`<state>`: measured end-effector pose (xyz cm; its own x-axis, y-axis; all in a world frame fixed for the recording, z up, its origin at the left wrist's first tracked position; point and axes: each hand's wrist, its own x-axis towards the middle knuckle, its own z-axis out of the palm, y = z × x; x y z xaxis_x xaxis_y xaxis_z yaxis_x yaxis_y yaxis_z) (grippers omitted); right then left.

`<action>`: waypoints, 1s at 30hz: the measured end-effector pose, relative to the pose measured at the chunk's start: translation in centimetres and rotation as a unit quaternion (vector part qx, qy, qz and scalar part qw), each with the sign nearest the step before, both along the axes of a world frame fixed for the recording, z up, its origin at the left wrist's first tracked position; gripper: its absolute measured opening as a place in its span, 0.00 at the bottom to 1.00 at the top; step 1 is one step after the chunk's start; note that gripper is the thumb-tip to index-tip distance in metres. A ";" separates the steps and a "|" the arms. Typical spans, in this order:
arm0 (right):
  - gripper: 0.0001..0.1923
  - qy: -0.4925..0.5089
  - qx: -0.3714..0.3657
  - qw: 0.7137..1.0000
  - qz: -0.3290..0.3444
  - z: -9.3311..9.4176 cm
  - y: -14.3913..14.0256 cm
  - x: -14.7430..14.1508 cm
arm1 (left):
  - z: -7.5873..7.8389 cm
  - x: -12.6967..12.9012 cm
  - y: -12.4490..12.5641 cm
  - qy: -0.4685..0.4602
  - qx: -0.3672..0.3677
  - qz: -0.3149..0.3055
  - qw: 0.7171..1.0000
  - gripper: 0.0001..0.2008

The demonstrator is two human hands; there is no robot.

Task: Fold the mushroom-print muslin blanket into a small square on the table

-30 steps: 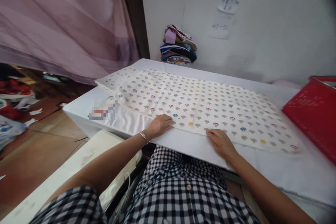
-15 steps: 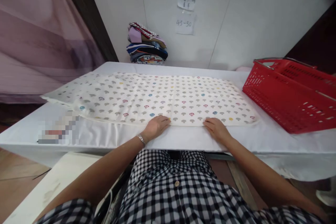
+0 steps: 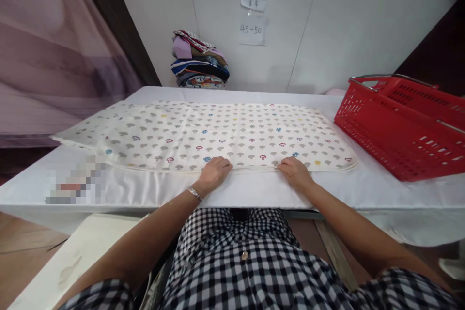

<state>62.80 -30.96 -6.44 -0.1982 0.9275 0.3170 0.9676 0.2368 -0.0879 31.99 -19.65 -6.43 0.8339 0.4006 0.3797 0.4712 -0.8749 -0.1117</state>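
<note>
A white cloth with a mushroom print (image 3: 240, 133) lies folded and spread lengthwise over the table, its near edge facing me. My left hand (image 3: 215, 174), with a metal band on the wrist, grips that edge left of the middle, fingers closed on it. Farther right along the same edge, my right hand (image 3: 297, 174) pinches the cloth between thumb and fingers. Small creases show on the left part of the cloth, where its layers fan apart. The fingertips' undersides are hidden.
The table (image 3: 254, 194) has a white satin cover. A red plastic basket (image 3: 403, 131) stands at the right. Behind, a stack of folded fabrics (image 3: 199, 65) sits against the wall below paper notes (image 3: 252, 29). A pixelated object (image 3: 76, 181) lies at the left front.
The view has shifted slightly. Both hands stay on the near edge of the cloth, and the edge between them looks slightly lifted now.
</note>
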 end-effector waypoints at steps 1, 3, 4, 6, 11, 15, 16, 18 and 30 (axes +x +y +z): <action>0.15 -0.002 -0.004 1.000 0.001 -0.2 -0.2 0.0 | -0.1 -0.1 -0.2 0.001 0.001 -0.004 1.000 0.12; 0.14 -0.007 -0.009 1.000 0.005 -0.5 -0.4 0.1 | 0.0 -0.2 -0.5 -0.004 0.002 -0.013 1.000 0.12; 0.14 -0.012 -0.014 1.000 0.009 -0.6 -0.5 0.1 | 0.1 -0.3 -0.6 -0.007 0.003 -0.018 1.000 0.12; 0.13 -0.027 -0.030 0.999 0.016 -0.4 -0.7 0.1 | 0.2 -0.3 -0.7 -0.013 0.006 -0.026 1.000 0.11; 0.15 -0.066 -0.059 0.996 0.014 0.2 -1.1 -0.1 | 0.2 -0.5 -0.9 -0.011 0.011 -0.026 1.000 0.11; 0.15 -0.070 -0.045 0.996 0.028 0.0 -1.3 -0.1 | -0.1 -0.6 -1.0 -0.011 0.004 -0.028 1.000 0.10; 0.15 -0.068 -0.037 0.996 0.039 -0.1 -1.3 0.0 | -0.1 -0.6 -1.0 -0.013 0.005 -0.033 0.999 0.10; 0.14 -0.064 -0.015 0.996 0.063 -0.4 -1.3 -0.1 | -0.2 -0.6 -1.0 -0.018 0.010 -0.039 0.999 0.10; 0.11 -0.072 0.081 0.989 0.097 -0.6 -0.2 -0.9 | 0.3 0.3 -0.5 -0.033 0.036 -0.012 0.999 0.10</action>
